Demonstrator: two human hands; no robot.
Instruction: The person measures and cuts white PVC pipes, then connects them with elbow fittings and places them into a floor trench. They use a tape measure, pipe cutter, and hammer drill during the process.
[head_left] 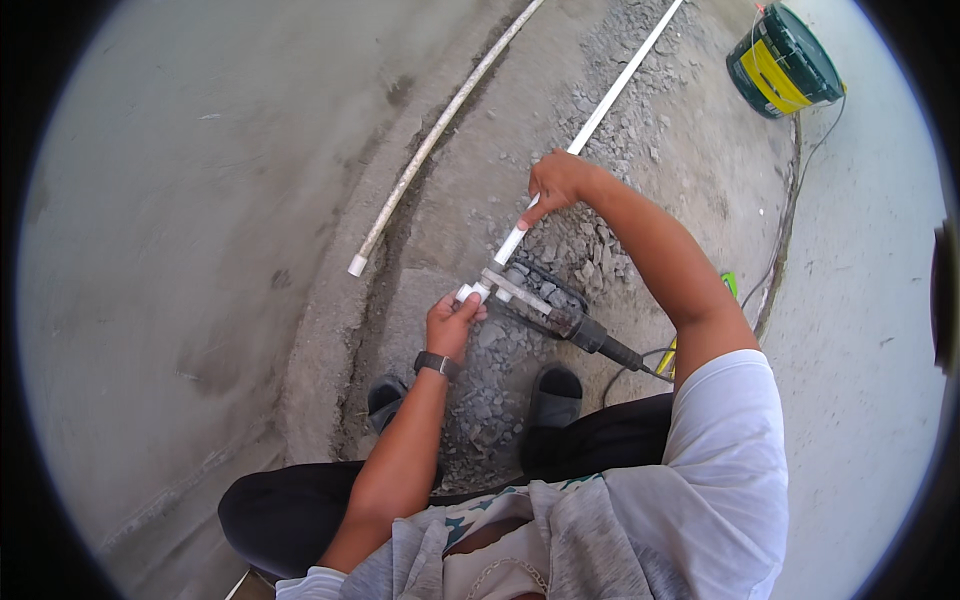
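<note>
My left hand (452, 325) holds a white plastic fitting (470, 294) against the near end of the metal heating plate of a pipe-welding tool (530, 304). The tool has a black corded handle (615, 349) pointing down to the right and rests in a dark stand over the rubble. My right hand (555, 185) grips a long white pipe (618, 85), whose lower end meets the tool opposite the fitting.
A second, dirtier pipe (429, 143) lies along the groove to the left. Broken concrete (600, 250) covers the middle strip. A green bucket with a yellow band (778, 62) stands at upper right, a cord running down beside it. My sandalled feet (553, 393) are below.
</note>
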